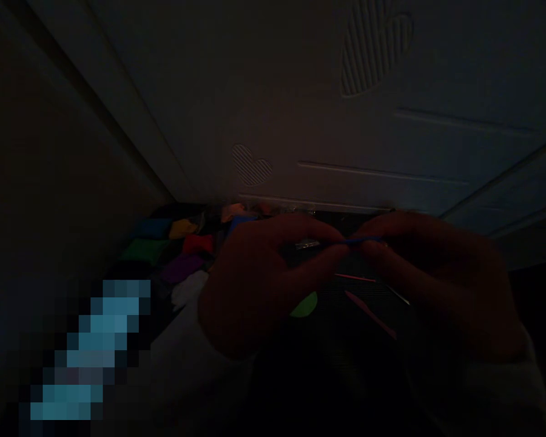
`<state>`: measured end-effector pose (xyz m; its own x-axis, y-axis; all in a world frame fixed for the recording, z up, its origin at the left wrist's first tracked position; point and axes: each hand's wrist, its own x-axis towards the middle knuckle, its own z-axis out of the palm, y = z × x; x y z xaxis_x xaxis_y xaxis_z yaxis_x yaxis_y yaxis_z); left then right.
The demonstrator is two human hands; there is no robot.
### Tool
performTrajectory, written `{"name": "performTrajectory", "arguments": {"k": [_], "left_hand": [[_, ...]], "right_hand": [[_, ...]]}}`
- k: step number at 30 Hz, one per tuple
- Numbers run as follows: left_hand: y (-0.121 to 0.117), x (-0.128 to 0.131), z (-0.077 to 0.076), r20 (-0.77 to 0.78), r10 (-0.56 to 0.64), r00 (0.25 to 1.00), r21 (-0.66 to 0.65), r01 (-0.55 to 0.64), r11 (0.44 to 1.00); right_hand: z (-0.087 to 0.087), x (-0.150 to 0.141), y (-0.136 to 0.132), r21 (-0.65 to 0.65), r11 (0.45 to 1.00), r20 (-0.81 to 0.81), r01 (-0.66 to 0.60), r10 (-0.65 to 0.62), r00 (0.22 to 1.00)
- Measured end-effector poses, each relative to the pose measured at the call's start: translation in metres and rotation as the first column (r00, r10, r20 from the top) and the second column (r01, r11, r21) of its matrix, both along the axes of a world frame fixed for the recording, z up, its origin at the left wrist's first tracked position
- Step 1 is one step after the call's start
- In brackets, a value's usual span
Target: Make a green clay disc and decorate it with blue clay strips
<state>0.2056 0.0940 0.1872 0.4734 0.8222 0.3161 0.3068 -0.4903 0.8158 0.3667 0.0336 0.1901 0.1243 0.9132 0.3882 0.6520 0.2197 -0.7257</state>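
The scene is very dark. My left hand (259,279) and my right hand (446,279) meet above a dark surface, thumbs and forefingers pinched on a thin blue strip (363,240), perhaps modelling clay. Its ends are hidden by the fingertips. Below the left hand lies a flat, round-edged green piece (304,305), partly covered. Under the right hand are a pink modelling knife (370,314), a thin red stick (355,277) and a slim pale tool (398,295), partly hidden.
Coloured soft packets lie at the left, among them green (144,250), red (198,244), purple (182,267) and yellow (182,228). A white lump (190,290) sits by my left wrist. A pale panel with raised hearts (252,165) rises behind. A blurred bright screen (102,343) is lower left.
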Motion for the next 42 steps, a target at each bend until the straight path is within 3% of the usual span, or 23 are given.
{"name": "performTrajectory", "arguments": {"k": [42], "left_hand": [[0.0027, -0.002, -0.0039, -0.067, -0.025, 0.997, 0.042, 0.028, 0.999]], "right_hand": [[-0.002, 0.005, -0.002, -0.011, 0.999, -0.044, 0.03, -0.03, 0.999]]}}
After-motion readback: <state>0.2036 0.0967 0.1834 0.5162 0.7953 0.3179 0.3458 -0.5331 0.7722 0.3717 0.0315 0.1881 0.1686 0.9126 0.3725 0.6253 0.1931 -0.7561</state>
